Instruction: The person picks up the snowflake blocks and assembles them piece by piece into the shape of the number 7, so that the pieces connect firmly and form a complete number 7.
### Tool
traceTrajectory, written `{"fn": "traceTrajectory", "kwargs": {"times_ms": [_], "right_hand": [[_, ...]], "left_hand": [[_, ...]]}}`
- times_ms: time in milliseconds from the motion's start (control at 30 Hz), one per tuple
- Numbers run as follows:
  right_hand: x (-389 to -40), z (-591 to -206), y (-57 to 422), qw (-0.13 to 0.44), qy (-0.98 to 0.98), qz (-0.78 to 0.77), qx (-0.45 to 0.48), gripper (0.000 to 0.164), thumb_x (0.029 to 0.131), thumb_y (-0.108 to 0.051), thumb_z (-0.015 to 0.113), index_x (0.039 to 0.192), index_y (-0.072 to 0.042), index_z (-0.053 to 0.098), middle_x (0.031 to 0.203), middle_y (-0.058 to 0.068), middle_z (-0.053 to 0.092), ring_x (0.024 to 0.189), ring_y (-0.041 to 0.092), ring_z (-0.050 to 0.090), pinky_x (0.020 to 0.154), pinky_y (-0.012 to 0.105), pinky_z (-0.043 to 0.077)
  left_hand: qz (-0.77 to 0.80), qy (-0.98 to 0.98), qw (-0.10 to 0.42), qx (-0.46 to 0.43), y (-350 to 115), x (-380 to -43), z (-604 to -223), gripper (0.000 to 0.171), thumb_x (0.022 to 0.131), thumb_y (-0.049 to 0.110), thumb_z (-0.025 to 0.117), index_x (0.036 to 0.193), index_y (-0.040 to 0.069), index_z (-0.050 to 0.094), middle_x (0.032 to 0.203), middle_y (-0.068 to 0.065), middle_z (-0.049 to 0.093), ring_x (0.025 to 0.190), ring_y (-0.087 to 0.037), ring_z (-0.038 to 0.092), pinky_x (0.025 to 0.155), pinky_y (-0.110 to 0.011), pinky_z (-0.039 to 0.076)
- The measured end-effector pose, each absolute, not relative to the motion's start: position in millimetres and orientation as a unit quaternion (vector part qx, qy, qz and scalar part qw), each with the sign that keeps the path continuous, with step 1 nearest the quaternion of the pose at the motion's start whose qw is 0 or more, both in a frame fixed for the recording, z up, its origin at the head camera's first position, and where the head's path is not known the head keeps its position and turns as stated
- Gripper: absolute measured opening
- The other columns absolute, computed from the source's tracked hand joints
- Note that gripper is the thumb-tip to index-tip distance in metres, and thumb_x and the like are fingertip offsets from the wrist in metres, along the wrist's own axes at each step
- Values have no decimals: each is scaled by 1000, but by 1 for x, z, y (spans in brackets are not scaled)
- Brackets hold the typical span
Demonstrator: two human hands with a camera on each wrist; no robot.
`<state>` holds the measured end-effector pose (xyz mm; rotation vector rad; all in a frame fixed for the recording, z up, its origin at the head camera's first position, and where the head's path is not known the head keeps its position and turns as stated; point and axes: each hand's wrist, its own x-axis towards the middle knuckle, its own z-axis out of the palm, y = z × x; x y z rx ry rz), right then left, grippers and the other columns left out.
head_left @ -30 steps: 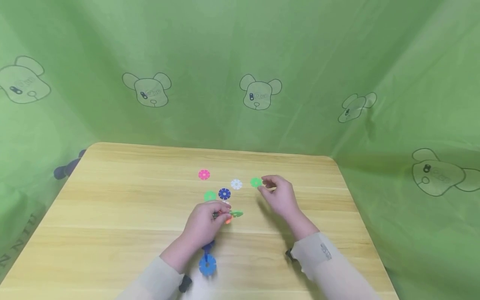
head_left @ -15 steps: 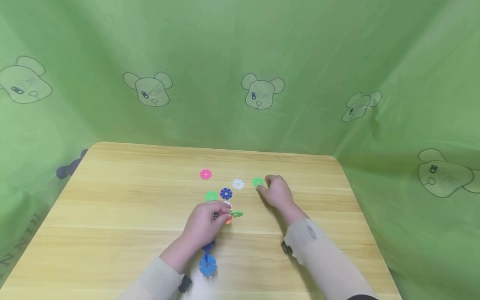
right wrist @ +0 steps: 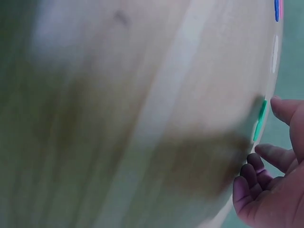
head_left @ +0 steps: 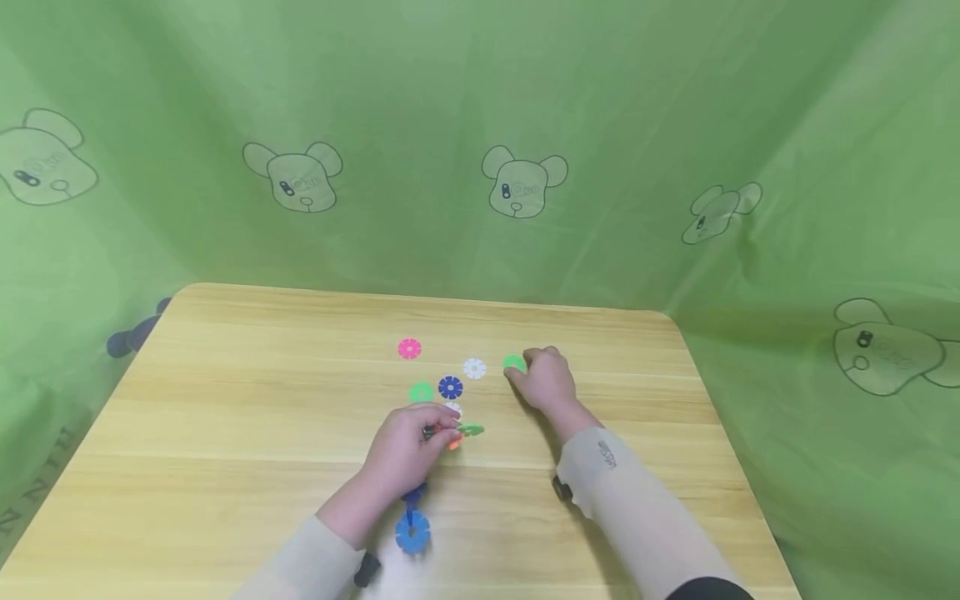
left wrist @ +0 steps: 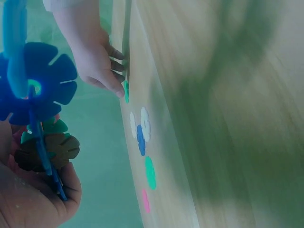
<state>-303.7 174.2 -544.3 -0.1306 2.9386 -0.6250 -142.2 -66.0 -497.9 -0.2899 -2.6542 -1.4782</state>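
My left hand (head_left: 405,450) pinches a chain of interlocking snowflake discs above the table. The chain's light blue disc (head_left: 412,533) hangs toward me, and a green disc (head_left: 470,430) sticks out past my fingertips. In the left wrist view a large blue disc (left wrist: 61,88) and a brownish disc (left wrist: 66,148) belong to this chain; my fingers hide part of it. My right hand (head_left: 550,382) is low over the table at a loose green disc (head_left: 513,362). In the right wrist view, thumb and forefinger spread at either end of that flat green disc (right wrist: 260,121), without closing on it.
More loose discs lie flat on the wooden table (head_left: 262,400): pink (head_left: 409,348), white (head_left: 474,368), dark blue (head_left: 451,387), green (head_left: 422,392), and another white (head_left: 453,409) partly behind my left hand. A green curtain (head_left: 405,242) surrounds the table's far side.
My right hand has come down and slightly left over the loose green disc, covering part of it. My left hand keeps its pinch on the chain with hardly any movement.
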Motion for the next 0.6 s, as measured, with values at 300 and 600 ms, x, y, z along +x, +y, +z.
{"fn": "traceTrajectory", "kwargs": {"times_ms": [300,600], "right_hand": [[-303,-544,171,59,977,-205,-29,58,100,-38,73,143,-1,62,127,22,59,117,40,57,98,56,56],[-302,-547,173,56,965,-256,-10,54,96,-30,79,136,2,63,128,22,62,120,41,59,106,56,51]], "left_hand": [[-483,-870,44,-95,-64,-142,-499,5,93,14,82,98,15,81,119,-1,78,117,-25,71,105,-45,56],[-485,-868,43,-94,-63,-142,-499,5,93,14,82,98,15,80,120,-2,77,118,-25,71,105,-45,56]]}}
